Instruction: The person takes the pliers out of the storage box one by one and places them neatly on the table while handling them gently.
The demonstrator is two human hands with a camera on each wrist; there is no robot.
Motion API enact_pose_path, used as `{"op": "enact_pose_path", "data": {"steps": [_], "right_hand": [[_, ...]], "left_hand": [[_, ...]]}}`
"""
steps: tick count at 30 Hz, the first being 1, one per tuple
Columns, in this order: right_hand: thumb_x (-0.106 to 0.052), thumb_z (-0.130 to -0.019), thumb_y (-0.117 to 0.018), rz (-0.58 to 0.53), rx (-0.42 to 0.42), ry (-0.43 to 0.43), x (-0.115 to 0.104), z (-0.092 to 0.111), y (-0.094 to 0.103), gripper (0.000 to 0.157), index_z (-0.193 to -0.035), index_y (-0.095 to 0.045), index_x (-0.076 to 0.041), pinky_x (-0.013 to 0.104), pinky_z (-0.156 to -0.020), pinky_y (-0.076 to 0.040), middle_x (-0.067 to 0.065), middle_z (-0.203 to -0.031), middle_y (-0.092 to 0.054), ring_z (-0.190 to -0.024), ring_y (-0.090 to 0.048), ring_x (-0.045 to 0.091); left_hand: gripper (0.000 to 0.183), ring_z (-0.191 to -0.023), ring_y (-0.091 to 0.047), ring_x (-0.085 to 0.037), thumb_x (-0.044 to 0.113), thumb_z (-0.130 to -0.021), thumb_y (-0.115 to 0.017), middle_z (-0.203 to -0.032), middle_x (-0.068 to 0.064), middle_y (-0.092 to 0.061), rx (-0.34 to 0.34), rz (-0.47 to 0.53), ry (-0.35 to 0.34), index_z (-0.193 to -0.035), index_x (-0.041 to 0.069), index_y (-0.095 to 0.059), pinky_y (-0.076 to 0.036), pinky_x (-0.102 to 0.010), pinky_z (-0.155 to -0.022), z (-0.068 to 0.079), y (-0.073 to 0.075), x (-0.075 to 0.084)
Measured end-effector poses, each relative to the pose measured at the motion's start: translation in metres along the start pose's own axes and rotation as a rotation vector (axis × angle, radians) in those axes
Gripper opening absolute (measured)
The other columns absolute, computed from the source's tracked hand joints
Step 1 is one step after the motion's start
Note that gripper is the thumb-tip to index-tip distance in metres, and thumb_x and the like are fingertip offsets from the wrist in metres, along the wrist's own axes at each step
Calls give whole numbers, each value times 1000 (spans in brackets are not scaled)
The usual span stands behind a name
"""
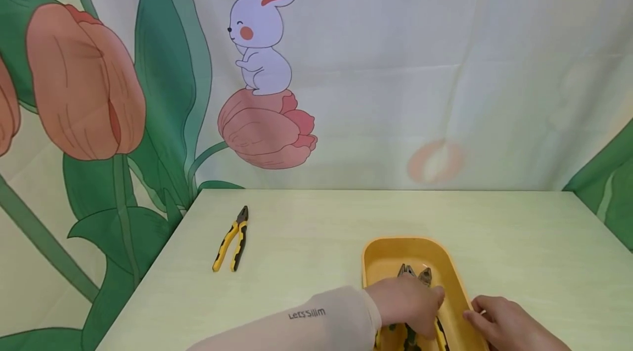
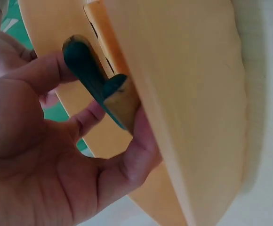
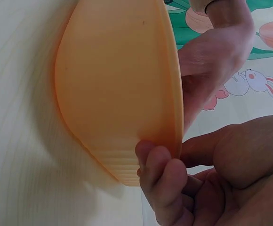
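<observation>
My left hand (image 1: 407,301) reaches down into a yellow plastic tray (image 1: 372,246). In the left wrist view its thumb and fingers pinch the dark green handles (image 2: 87,63) of a pair of pliers, close to the tray wall. Metal plier heads (image 1: 425,276) stick out past the hand in the head view, while the hand hides their middles. Beside it in the tray lies a yellow-and-black handle (image 1: 442,334). My right hand (image 1: 514,323) grips the tray's right rim, thumb on one side and curled fingers on the outer wall (image 3: 117,84).
Another pair of pliers (image 1: 232,241) with yellow-and-black handles lies spread on the pale table (image 1: 301,252), left of the tray. A printed cloth (image 1: 356,93) with tulips and a rabbit hangs behind the table's back edge.
</observation>
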State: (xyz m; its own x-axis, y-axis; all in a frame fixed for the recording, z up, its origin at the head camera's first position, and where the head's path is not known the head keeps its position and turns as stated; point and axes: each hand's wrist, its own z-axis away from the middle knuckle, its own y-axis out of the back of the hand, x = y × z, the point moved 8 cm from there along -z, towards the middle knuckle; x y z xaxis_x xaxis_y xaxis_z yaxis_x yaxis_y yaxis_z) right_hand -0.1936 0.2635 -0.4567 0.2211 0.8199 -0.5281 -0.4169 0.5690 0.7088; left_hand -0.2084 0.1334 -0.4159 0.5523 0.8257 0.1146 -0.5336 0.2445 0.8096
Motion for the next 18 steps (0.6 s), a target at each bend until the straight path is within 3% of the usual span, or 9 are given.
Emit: {"op": "enact_pose_path", "data": {"steps": [3, 6, 13, 16, 18], "right_hand": [[-27, -99, -56, -6, -4, -10, 2, -1, 0, 27, -101, -60, 0, 28, -69, -45, 3, -77, -54, -73, -53, 14], [-28, -99, -57, -11, -2, -20, 4, -3, 0, 27, -102, -61, -1, 27, -70, -45, 2, -78, -55, -73, -53, 14], [-25, -98, -58, -39, 14, -30, 5, -3, 0, 24, -100, -62, -1, 28, -69, -43, 3, -74, -52, -71, -52, 15], [-22, -99, -58, -49, 22, -40, 3, -2, 1, 21, -98, -62, -2, 28, -68, -42, 3, -71, -49, -70, -51, 15], [-22, -99, -58, -53, 24, -43, 2, -1, 1, 20, -97, -62, -2, 27, -68, -42, 3, -71, -49, -71, -52, 15]], "left_hand": [[24, -79, -56, -10, 38, -92, -67, -90, 13, -62, -24, 24, -20, -111, 39, -52, -48, -28, -70, 1, 3, -4], [23, -78, -55, -10, 37, -92, -67, -92, 14, -59, -53, 44, -33, -109, 39, -52, -47, -28, -70, 3, 6, -8], [23, -95, -53, -3, 40, -94, -62, -113, 22, -59, -85, 40, -68, -117, 40, -58, -45, -26, -87, 2, 12, -13], [21, -95, -52, -6, 40, -93, -64, -109, 21, -59, -88, 34, -95, -114, 41, -59, -43, -27, -89, -11, 8, -17], [18, -94, -51, -8, 42, -93, -64, -107, 20, -58, -98, 32, -104, -110, 43, -59, -42, -30, -88, -29, 1, -21]]}}
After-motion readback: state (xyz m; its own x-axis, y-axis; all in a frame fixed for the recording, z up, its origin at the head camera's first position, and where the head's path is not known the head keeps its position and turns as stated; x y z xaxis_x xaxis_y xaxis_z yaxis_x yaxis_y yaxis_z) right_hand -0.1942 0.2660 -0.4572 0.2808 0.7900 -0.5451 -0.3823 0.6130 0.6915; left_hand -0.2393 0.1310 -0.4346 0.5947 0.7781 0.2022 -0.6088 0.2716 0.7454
